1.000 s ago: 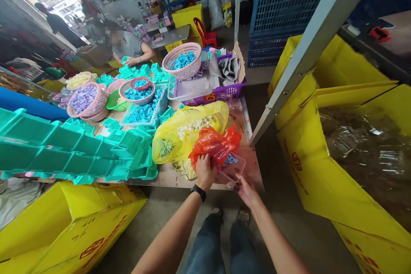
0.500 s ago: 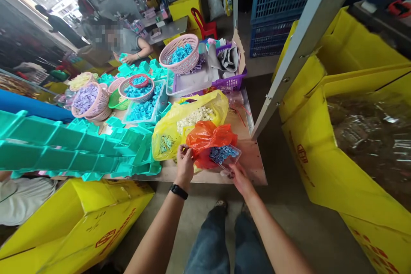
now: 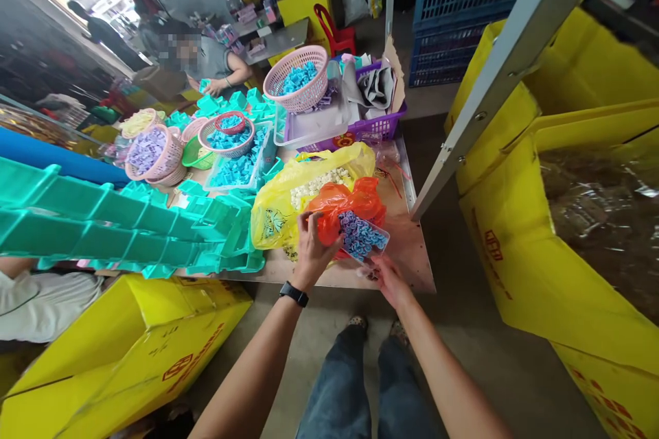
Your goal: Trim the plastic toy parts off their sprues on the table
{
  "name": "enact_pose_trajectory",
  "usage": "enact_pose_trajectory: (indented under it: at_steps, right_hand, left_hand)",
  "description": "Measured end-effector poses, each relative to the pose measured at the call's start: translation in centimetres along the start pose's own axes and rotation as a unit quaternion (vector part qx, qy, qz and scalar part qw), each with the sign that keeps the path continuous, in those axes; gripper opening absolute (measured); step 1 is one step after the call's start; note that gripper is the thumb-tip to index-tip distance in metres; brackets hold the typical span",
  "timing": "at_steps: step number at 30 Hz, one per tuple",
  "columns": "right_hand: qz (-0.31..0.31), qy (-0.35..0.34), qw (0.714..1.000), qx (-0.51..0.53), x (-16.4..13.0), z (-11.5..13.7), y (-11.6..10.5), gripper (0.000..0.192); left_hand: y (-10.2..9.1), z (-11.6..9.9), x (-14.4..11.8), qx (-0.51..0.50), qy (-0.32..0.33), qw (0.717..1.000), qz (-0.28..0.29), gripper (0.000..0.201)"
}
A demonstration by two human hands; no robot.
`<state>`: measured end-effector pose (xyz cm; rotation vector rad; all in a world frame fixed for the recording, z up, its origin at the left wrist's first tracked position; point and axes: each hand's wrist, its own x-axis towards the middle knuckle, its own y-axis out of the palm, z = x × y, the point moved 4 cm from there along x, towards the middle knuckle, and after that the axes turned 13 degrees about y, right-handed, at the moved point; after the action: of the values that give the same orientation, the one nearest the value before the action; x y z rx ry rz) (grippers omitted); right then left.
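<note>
My left hand [image 3: 315, 247], with a dark band on its wrist, rests against the orange plastic bag [image 3: 332, 200]. Its thumb and curled fingers are spread apart, the thumb close to the edge of a clear plastic box. That box [image 3: 384, 247], full of small blue and purple letter-like pieces [image 3: 361, 236], is tilted at the mouth of the bag. My right hand [image 3: 391, 280] grips its near edge. Behind the orange bag, a yellow plastic bag [image 3: 272, 202] lies open with many small cream-white pieces [image 3: 315, 186] in it.
Teal plastic trays [image 3: 103, 219] line the table's left. Pink baskets [image 3: 303, 99] of blue and purple pieces stand behind, near a purple basket [image 3: 381, 127]. A metal post [image 3: 463, 137] rises at the right corner. Yellow boxes [image 3: 494, 219] flank the table. Another person [image 3: 216, 62] sits across.
My left hand has shifted right and its thumb and fingers have spread from a pinch on the orange bag. More of the box's pieces now show. My right hand keeps its hold.
</note>
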<state>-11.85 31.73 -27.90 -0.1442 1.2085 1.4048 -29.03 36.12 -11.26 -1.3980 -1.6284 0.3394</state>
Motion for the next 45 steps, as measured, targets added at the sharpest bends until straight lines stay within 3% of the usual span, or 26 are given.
enact_pose_trajectory:
  at_steps: [4,12,18,24,29,34,37,39,42,45]
  right_hand:
    - [-0.004,-0.004,1.000,-0.001,-1.5,0.9,-1.3,0.049]
    - [-0.038,-0.016,0.999,-0.023,-6.0,3.3,-6.9,0.053]
    - [-0.124,-0.010,0.992,-0.005,-8.5,2.1,-11.7,0.058]
    - [-0.136,0.007,0.990,-0.038,-6.8,0.3,-13.4,0.059]
    - [-0.245,-0.052,0.939,-0.237,-5.5,0.5,-13.2,0.053]
    - [-0.337,-0.068,0.872,-0.348,-7.3,2.1,-13.7,0.040]
    - [-0.386,-0.155,0.800,-0.433,-8.9,4.4,-12.0,0.042]
    - [-0.370,-0.249,0.738,-0.507,-8.8,6.2,-8.9,0.040]
    - [-0.220,-0.343,0.704,-0.582,-5.3,7.7,-2.6,0.031]
    - [-0.183,-0.345,0.689,-0.611,0.4,8.4,1.7,0.034]
  left_hand:
    - [0.4,1.2,-0.1,0.084,0.024,0.996,0.015,0.059]
    - [0.3,2.1,-0.7,0.103,0.124,0.983,0.083,0.076]
    - [0.3,3.3,-0.6,0.111,0.138,0.980,0.089,0.096]
    - [0.5,3.4,0.1,0.119,0.110,0.981,0.107,0.110]
    - [-0.3,3.2,1.0,0.119,0.102,0.984,0.090,0.104]
    - [-0.8,2.7,1.3,0.136,0.082,0.985,0.071,0.089]
    - [-0.3,1.9,0.7,0.152,0.085,0.982,0.067,0.080]
    - [0.1,1.2,0.3,0.173,0.085,0.979,0.061,0.073]
    - [0.7,0.3,0.0,0.208,0.086,0.972,0.064,0.061]
    - [1.6,-0.4,0.3,0.209,0.126,0.965,0.097,0.051]
